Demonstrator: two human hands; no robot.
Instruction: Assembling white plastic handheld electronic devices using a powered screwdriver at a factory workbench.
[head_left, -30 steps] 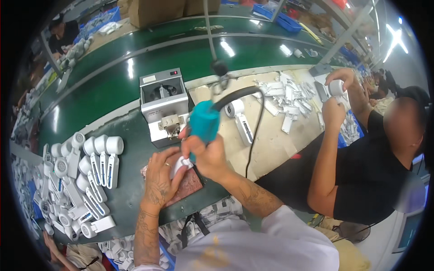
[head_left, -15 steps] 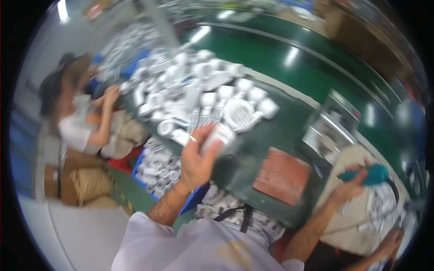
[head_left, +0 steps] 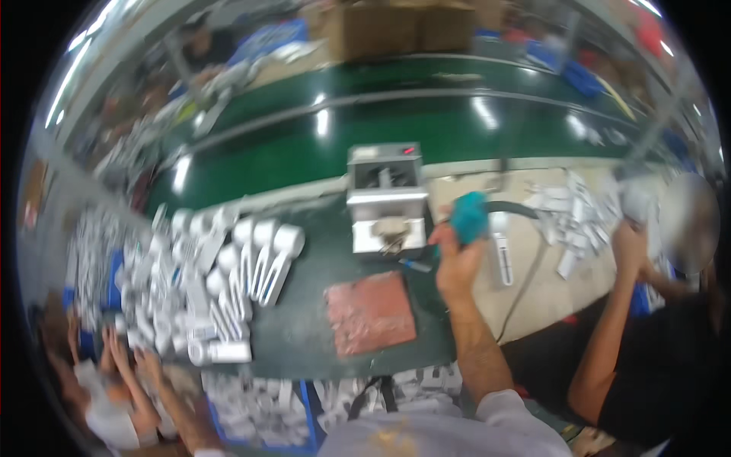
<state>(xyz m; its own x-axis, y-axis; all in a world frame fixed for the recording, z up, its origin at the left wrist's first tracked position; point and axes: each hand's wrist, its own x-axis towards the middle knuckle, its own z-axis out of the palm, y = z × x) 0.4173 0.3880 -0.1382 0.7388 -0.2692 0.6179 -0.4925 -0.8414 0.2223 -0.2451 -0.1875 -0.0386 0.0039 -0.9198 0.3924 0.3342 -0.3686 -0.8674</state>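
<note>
My right hand [head_left: 461, 266] is closed around a teal electric screwdriver [head_left: 470, 217], held up beside the small screw feeder [head_left: 387, 202]. A cable runs from the tool to the right. At the lower left, a forearm with a white sleeve appears to be mine, with my left hand [head_left: 151, 367] by the near edge of a heap of white plastic pieces. Blur hides its fingers and anything in them. Several white round-headed, long-handled housings [head_left: 278, 263] lie side by side on the green table [head_left: 297, 327]. In front of the feeder lies a reddish square mat [head_left: 371, 312].
A co-worker [head_left: 114, 411] works at the left, another in black [head_left: 647, 358] at the right, holding a white round part. Below the table edge stands a blue crate [head_left: 311, 415] of white parts. Small white pieces [head_left: 575, 217] cover a beige board [head_left: 472, 305]. A green conveyor [head_left: 289, 145] runs behind.
The view has swung to the right. My left hand, which held a white part over the table, is now at the far left. My right hand still grips the screwdriver, now nearer the feeder.
</note>
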